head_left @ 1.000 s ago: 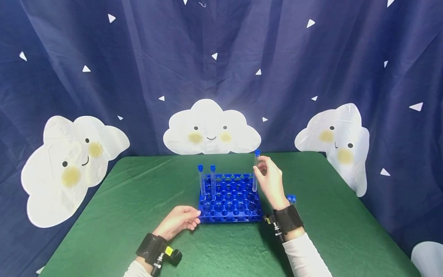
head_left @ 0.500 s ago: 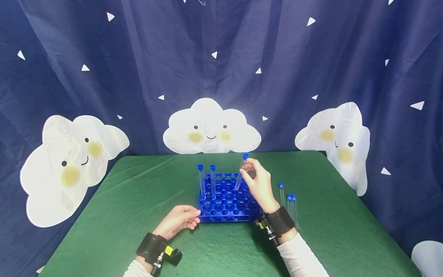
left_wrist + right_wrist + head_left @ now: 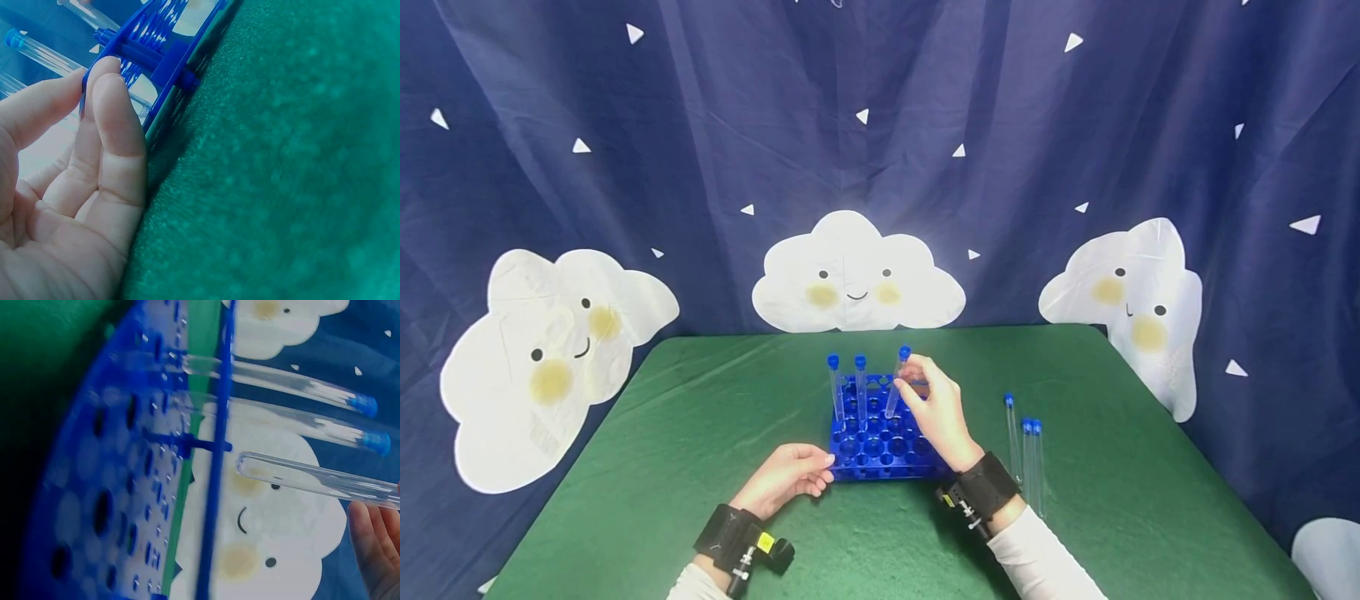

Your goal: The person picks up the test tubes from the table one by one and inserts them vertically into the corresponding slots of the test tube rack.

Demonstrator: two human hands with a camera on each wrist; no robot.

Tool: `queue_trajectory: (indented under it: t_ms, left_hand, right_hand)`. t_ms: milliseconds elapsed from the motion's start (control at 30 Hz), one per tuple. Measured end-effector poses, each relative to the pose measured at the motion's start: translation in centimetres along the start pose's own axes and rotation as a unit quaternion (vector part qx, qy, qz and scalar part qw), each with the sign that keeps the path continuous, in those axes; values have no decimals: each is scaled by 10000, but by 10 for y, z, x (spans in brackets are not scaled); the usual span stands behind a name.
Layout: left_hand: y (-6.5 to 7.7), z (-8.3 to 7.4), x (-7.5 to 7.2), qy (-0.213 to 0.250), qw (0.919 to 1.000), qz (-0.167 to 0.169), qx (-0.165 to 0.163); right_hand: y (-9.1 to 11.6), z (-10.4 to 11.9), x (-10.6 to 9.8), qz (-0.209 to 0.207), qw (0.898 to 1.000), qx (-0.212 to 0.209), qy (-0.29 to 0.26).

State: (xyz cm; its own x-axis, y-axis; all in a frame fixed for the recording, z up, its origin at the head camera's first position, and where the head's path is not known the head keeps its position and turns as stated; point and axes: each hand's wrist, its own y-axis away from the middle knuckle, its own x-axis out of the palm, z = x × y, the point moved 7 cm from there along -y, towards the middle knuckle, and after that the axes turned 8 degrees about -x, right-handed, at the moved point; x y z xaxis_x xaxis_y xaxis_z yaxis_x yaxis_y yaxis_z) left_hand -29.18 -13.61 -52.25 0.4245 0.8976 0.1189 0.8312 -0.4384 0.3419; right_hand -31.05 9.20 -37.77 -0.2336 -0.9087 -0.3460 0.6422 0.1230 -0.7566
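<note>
Rack [image 3: 880, 446]: near right corner is covered by the right hand [image 3: 936, 417] in the head view, and hole count is too small to be read. Held tube [image 3: 312, 478]: cap end is cut off by the right edge of the right wrist view, where only the fingers [image 3: 375, 550] are shown; whether its tip has entered a hole cannot be told. Left hand [image 3: 69, 187]: cropped by the left wrist view's edges, with the near rack parts blurred.
</note>
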Motion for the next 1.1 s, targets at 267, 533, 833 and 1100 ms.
queue_trajectory:
  t_ms: [267, 533, 833, 1100]
  left_hand:
    - [0, 1, 0, 15, 10000, 1, 2]
    - [-1, 0, 0, 29, 10000, 16, 6]
    - [0, -1, 0, 58, 10000, 45, 37]
    - [0, -1, 1, 79, 9999, 58, 34]
  right_hand:
    - [4, 3, 12, 46, 9996, -275, -56]
    - [5, 0, 14, 137, 9995, -278, -42]
    - [8, -5, 18, 335, 9993, -128, 61]
    - [11, -11, 22, 489, 9984, 0, 275]
